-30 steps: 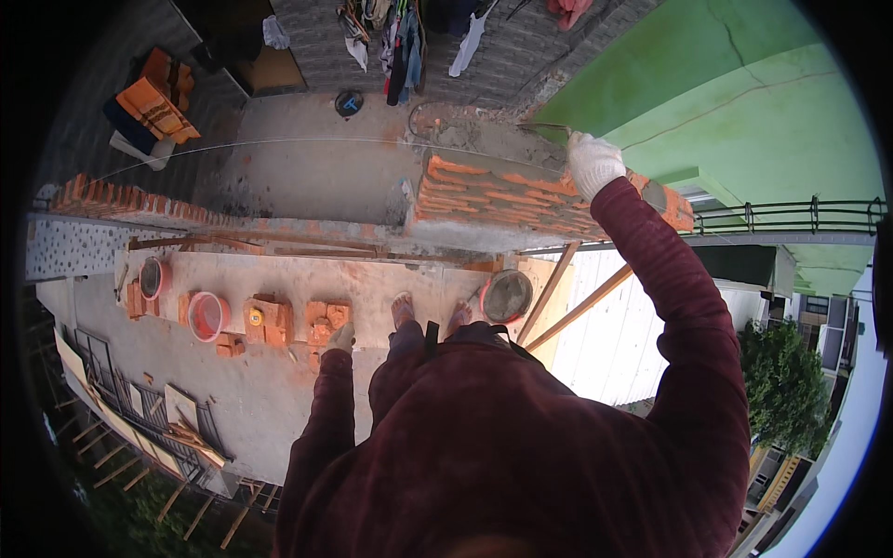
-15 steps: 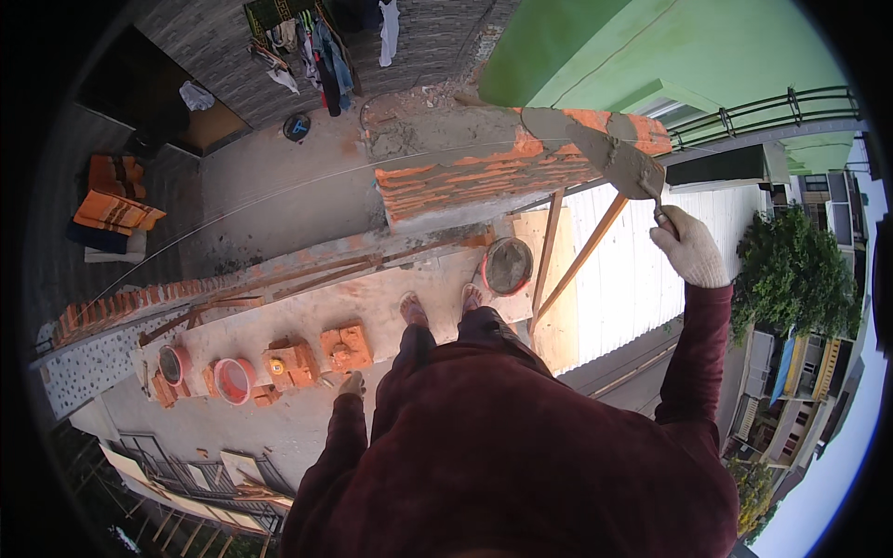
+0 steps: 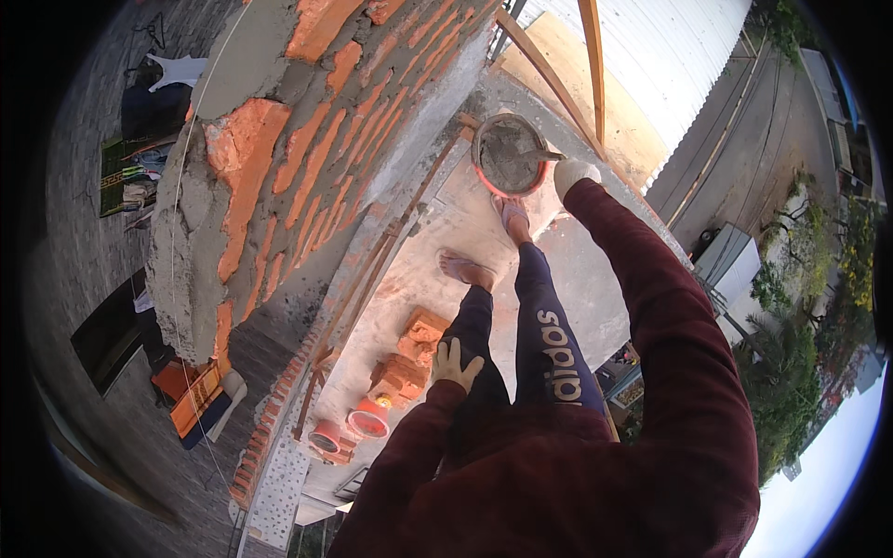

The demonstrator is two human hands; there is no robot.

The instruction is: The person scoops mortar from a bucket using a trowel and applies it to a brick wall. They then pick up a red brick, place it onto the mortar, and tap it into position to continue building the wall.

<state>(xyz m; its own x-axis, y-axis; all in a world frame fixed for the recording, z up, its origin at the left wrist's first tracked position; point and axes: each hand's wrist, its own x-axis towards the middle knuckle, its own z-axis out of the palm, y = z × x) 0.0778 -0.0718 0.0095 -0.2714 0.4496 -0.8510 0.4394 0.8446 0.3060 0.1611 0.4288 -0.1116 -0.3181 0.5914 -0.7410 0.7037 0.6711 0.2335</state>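
My right hand, in a white knitted glove, is shut on a trowel whose blade dips into grey mortar in a round bucket just beyond my feet. My left hand, also gloved, lies with fingers spread on my left thigh. To the left rises a brick wall smeared with wet mortar, a taut string running along it. I stand barefoot on a pale platform.
Brick stacks and red buckets line the platform toward the lower middle. Timber braces and white corrugated sheeting stand beyond the mortar bucket. A road lies far below on the right. Clothes hang on the left.
My view and body have turned, bringing the wall to the left. The trowel has moved from the wall top down into the bucket. My left hand now rests on my thigh.
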